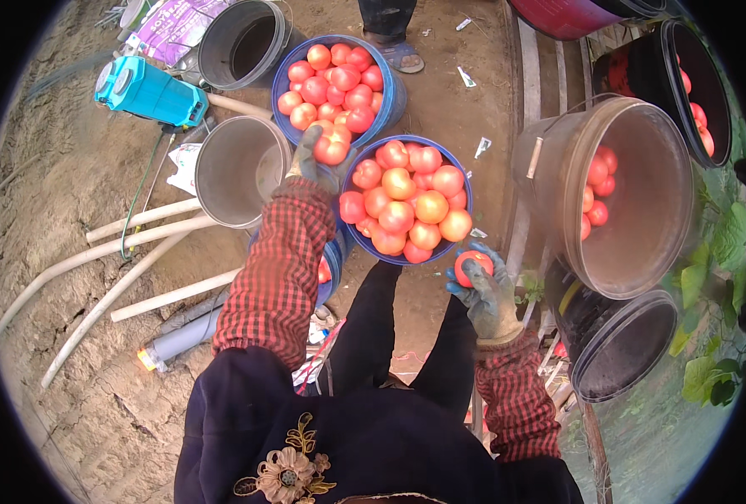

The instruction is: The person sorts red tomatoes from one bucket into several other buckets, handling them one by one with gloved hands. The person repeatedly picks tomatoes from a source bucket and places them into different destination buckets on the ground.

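My left hand [313,162], in a grey work glove, grips a red tomato [330,150] at the near rim of the far blue bucket [395,94], which is heaped with tomatoes. My right hand [489,296], gloved too, holds another tomato [473,267] with its fingers around it. This hand is just right of the nearer blue bucket [470,205], full of red and orange-red tomatoes. Part of a further blue bucket [330,286] shows under my left forearm, with a bit of a tomato inside; my sleeve hides the rest.
A large translucent bucket [537,164] lies tilted at right with several tomatoes inside. Near it are black buckets [625,346]. Pale pipes [139,252], a grey bucket [206,170] and a turquoise sprayer tank [152,91] are at left. A person's sandalled foot [404,58] stands beyond.
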Demonstrator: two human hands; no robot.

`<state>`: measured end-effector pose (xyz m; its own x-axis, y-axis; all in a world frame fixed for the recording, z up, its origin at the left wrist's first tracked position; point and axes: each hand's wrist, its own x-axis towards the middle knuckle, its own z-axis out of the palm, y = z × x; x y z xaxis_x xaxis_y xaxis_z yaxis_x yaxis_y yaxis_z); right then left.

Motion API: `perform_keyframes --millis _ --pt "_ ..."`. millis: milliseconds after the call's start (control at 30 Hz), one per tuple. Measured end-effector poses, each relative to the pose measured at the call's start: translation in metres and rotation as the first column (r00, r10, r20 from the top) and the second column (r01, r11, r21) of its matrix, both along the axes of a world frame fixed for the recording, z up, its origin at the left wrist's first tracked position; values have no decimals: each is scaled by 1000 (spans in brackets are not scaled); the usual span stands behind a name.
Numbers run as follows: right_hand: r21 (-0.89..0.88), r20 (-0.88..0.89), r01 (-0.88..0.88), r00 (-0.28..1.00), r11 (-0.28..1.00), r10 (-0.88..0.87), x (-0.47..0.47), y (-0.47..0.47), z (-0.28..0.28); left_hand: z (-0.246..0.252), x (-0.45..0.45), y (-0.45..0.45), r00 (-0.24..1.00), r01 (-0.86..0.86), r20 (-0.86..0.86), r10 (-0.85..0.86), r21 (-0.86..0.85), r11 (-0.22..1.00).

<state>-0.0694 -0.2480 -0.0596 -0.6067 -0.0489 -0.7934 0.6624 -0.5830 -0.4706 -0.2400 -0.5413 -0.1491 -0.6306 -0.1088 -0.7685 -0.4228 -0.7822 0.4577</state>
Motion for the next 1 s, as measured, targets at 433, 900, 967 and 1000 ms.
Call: perform_keyframes --millis 433,900,967,1000 --pt "166 -17 33 999 986 -31 -81 -76 -16 -61 -48 -60 895 439 242 -375 -330 836" --pt "256 12 -74 997 964 73 -49 -35 -31 -9 -36 -9 969 248 -18 -248 82 965" --pt "260 51 -24 999 965 11 -18 -26 -27 -30 -67 -9 943 280 196 -269 -30 960" --pt "257 53 0 999 966 -14 -6 -22 -29 -42 -81 -6 924 304 268 -272 -86 949"
